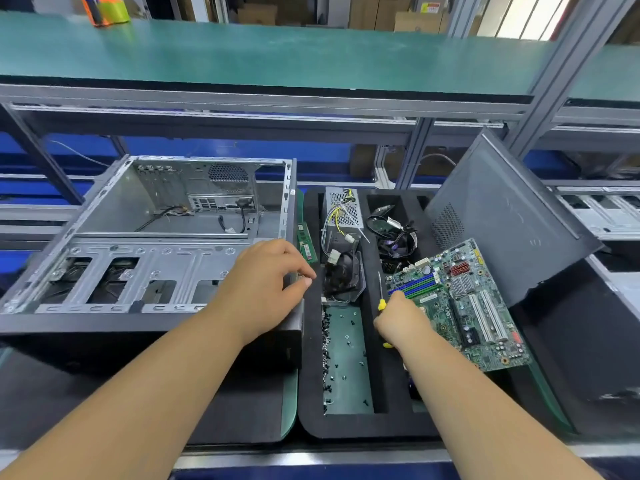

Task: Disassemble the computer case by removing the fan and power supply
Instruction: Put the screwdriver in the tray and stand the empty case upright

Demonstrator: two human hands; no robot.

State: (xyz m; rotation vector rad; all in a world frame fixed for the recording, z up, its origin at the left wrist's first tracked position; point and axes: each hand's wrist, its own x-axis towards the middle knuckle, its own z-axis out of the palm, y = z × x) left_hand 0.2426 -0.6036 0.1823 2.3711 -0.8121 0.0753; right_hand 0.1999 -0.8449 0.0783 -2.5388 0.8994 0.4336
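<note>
The computer case is seen lying open on its side at the left of the bench, and its main bay is stripped: only a few loose cables are left on the floor near the rear port panel, and no fan or power supply can be made out inside. Its side panel is propped at the right, behind the black foam tray set just beside the case. In that tray the motherboard is laid tilted across the right compartment, the power supply with its wire bundle is placed at the far end of the middle compartment, and the fan is lodged just nearer, so both removals are judged to be done, with only sorting and putting down of tools left. Loose screws are scattered in the nearest part of that compartment. The left hand is held at the case's front right corner, thumb and forefinger pinched on something small, too small to name, just left of the fan. The right hand is wrapped around a yellow-handled screwdriver, its shaft pointed away along the tray divider, near the fan and well apart from the power supply.
</note>
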